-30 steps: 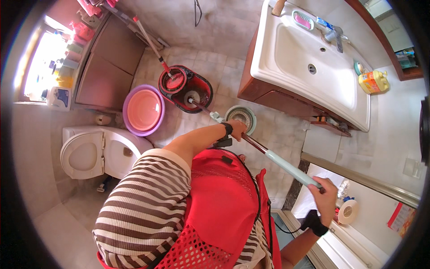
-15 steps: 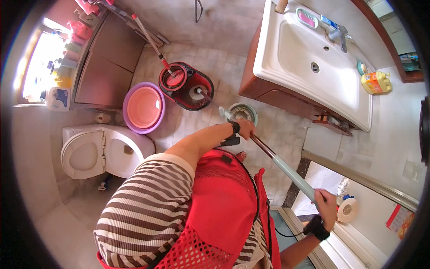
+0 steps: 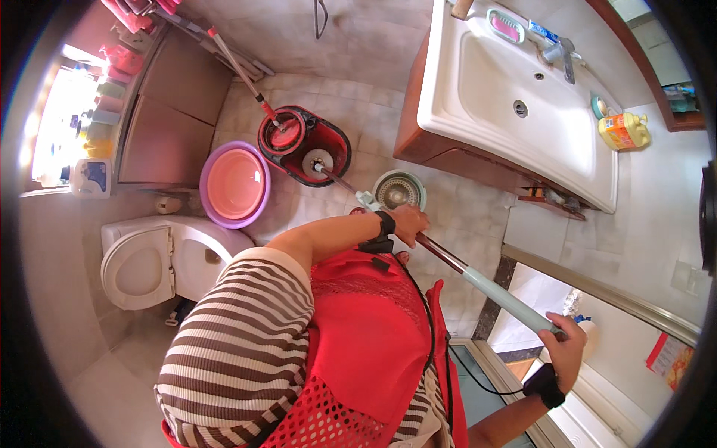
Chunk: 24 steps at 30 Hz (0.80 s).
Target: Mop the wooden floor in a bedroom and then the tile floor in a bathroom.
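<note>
Both hands are on a mop (image 3: 502, 294) with a pale green and metallic handle that slants across the view. My left hand (image 3: 407, 224) is wrapped round the metal part midway along it. Near the upper end, my right hand (image 3: 565, 345) grips the pale green tube, thumb along the top. The mop's round white plate (image 3: 317, 160) sits inside the open compartment of a red and black mop bucket (image 3: 348, 149); its fibres are hard to make out. A second mop (image 3: 237, 69), red and silver, stands in the bucket's other, round compartment.
A round pale green tub (image 3: 423, 196) with a perforated metal-looking basket stands by my left hand. Left are a purple basin (image 3: 206, 179) holding a pink basin (image 3: 237, 187), and a toilet (image 3: 138, 265) with its lid up. A washbasin cabinet (image 3: 441, 160) stands right; a doorway (image 3: 515, 302) lies lower right.
My right hand has moved outward to the right with the handle's upper end. The left hand has dropped slightly, and the mop's plate has shifted a little left within the bucket.
</note>
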### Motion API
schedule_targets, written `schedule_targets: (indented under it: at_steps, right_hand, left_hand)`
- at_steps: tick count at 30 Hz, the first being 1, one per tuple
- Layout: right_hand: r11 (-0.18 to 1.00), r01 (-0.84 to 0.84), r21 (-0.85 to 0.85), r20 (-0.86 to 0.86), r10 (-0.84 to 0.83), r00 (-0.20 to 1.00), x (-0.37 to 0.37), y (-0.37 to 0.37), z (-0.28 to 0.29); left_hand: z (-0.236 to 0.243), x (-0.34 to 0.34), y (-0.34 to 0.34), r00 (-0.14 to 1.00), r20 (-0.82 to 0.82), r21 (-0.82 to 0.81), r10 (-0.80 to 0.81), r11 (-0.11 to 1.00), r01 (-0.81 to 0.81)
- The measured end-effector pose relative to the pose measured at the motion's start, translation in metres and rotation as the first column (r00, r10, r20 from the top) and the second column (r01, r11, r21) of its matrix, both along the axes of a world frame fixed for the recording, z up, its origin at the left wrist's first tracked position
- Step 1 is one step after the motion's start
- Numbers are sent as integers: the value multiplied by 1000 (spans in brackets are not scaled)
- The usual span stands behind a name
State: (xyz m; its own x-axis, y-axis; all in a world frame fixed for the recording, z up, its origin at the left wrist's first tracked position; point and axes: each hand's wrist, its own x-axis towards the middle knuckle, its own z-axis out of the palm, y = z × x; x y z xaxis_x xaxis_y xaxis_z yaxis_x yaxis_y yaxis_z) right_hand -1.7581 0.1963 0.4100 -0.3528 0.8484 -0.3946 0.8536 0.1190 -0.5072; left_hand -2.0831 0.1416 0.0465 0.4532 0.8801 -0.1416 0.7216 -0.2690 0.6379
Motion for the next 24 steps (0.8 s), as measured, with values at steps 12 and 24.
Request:
schedule_targets:
  at_steps: [12, 24]
  right_hand:
    - [904, -339, 261, 432, 205, 878, -35, -47, -65]
    - [783, -354, 512, 549, 19, 835, 156, -23, -123]
  left_hand:
    - [-81, -33, -24, 991, -119, -536, 58, 837, -114]
    - [-50, 103, 13, 948, -266, -523, -175, 852, 11]
